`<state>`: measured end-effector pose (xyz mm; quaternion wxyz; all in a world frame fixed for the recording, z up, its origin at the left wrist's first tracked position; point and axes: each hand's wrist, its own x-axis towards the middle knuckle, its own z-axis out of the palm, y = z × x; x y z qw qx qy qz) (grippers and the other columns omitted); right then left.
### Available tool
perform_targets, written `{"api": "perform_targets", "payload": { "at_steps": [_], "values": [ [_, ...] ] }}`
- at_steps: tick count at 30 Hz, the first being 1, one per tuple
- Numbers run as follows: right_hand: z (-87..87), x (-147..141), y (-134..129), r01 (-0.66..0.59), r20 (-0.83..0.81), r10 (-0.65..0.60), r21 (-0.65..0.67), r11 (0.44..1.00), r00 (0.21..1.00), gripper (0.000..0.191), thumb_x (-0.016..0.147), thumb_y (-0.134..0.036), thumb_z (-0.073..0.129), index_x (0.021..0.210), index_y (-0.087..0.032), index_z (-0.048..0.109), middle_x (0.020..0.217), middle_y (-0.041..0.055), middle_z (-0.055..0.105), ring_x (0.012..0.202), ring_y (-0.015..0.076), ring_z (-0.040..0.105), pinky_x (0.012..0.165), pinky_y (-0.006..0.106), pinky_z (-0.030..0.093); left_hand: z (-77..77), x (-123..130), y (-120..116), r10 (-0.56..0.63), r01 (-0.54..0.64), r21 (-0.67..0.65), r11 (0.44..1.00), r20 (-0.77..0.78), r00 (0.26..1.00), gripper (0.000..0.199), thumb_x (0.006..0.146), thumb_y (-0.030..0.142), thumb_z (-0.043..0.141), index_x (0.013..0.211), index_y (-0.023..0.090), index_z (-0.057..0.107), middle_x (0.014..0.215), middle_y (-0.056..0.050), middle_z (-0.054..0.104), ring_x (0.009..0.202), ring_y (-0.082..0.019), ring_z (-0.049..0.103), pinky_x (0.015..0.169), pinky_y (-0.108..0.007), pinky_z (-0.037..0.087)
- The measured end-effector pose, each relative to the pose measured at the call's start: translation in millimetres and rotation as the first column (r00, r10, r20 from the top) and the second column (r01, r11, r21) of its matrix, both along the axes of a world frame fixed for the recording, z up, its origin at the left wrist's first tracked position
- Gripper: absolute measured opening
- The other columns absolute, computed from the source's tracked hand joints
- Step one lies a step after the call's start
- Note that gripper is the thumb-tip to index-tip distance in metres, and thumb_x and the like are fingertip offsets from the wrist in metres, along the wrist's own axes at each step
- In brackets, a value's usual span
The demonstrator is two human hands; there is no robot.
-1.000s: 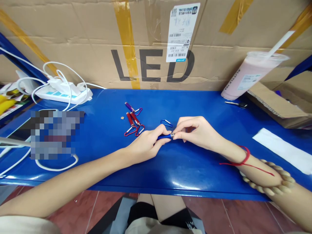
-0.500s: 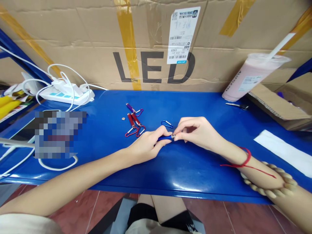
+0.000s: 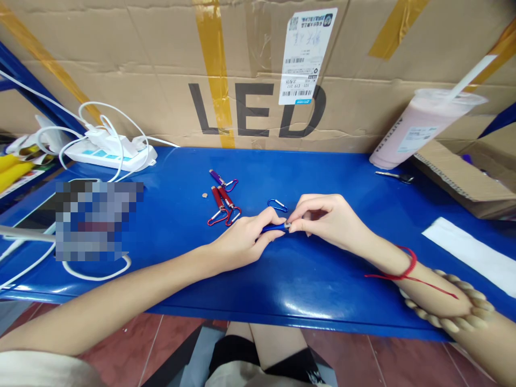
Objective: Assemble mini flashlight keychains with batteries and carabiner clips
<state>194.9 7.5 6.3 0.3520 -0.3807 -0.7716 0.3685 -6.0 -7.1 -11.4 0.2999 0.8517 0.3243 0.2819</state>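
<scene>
My left hand [image 3: 252, 239] is closed in a pinch around a slim blue mini flashlight [image 3: 274, 228], held level just above the blue table. At its right end, the fingers of my right hand [image 3: 318, 217] pinch a small silver tip; the fingers partly hide it. Just behind my fingertips lies a loose blue carabiner [image 3: 278, 205]. Two red mini flashlights [image 3: 221, 198] with red carabiners rest left of my hands. A purple mini flashlight [image 3: 216, 176] with its carabiner lies behind them. Next to these is a small round silver piece [image 3: 205, 195], perhaps a button cell.
A white power strip [image 3: 137, 160] with cables sits at the back left, near a phone [image 3: 52, 207] and a blurred-out item. A lidded drink cup [image 3: 423, 126], a key [image 3: 395, 176], an open carton [image 3: 455, 177] and white paper [image 3: 471, 255] are at right. A large cardboard box [image 3: 161, 64] stands behind.
Both hands keep the same grip on the blue mini flashlight. The view has shifted very slightly; nothing on the table has visibly moved.
</scene>
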Motion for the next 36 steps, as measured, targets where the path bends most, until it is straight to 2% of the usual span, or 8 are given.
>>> {"api": "perform_targets", "payload": {
  "at_steps": [13,23,28,32,36],
  "values": [
    [-2.6,1.6,0.6,0.011,0.009,-0.011,0.036,0.999,1.000,0.022,0.069,-0.037,0.074,0.068,-0.015,0.070,0.064,0.0011,0.061,0.047,0.0062,0.049,0.045,0.021,0.039,-3.6,0.6,1.9,-0.005,0.005,-0.014,1.000,0.023,1.000,0.010,0.090,0.022,0.044,0.097,0.018,0.049,0.098,-0.004,0.066,0.087,-0.015,0.065,0.076,-0.023,0.050],
    [-3.1,1.4,-0.8,0.024,0.014,-0.025,0.076,0.997,1.000,0.019,0.070,-0.035,0.073,0.069,-0.016,0.070,0.064,0.0003,0.061,0.048,0.0063,0.049,0.046,0.021,0.040,-2.9,0.3,2.3,0.003,-0.003,-0.002,1.000,0.012,1.000,0.006,0.090,0.022,0.045,0.094,0.018,0.048,0.096,-0.002,0.066,0.083,-0.013,0.065,0.071,-0.021,0.048],
    [-2.0,0.8,-1.2,0.015,0.008,-0.015,0.014,1.000,1.000,0.022,0.067,-0.037,0.074,0.068,-0.015,0.069,0.065,-0.0003,0.061,0.043,0.0045,0.046,0.041,0.021,0.036,-1.8,0.5,1.4,-0.007,0.007,-0.006,1.000,-0.024,1.000,0.002,0.090,0.021,0.045,0.089,0.019,0.047,0.096,-0.002,0.066,0.083,-0.013,0.064,0.072,-0.022,0.047],
    [-2.5,1.9,-1.1,-0.019,0.089,0.011,0.085,0.996,0.996,0.024,0.072,-0.039,0.071,0.066,-0.016,0.069,0.064,-0.0003,0.061,0.045,0.0050,0.044,0.043,0.021,0.034,-1.3,-0.1,0.8,-0.015,0.012,-0.045,0.999,-0.056,0.998,0.004,0.090,0.021,0.044,0.087,0.019,0.045,0.093,-0.002,0.066,0.082,-0.013,0.064,0.072,-0.022,0.047],
    [-3.1,5.2,-3.0,-0.116,0.228,0.072,0.187,0.975,0.971,0.023,0.083,-0.036,0.060,0.073,-0.018,0.069,0.071,0.0010,0.064,0.054,0.0073,0.052,0.051,0.020,0.038,-0.3,-0.6,1.6,-0.013,0.009,-0.060,0.998,-0.070,0.997,0.004,0.090,0.021,0.044,0.087,0.019,0.045,0.092,-0.001,0.066,0.081,-0.013,0.064,0.072,-0.022,0.047]
  ]
}}
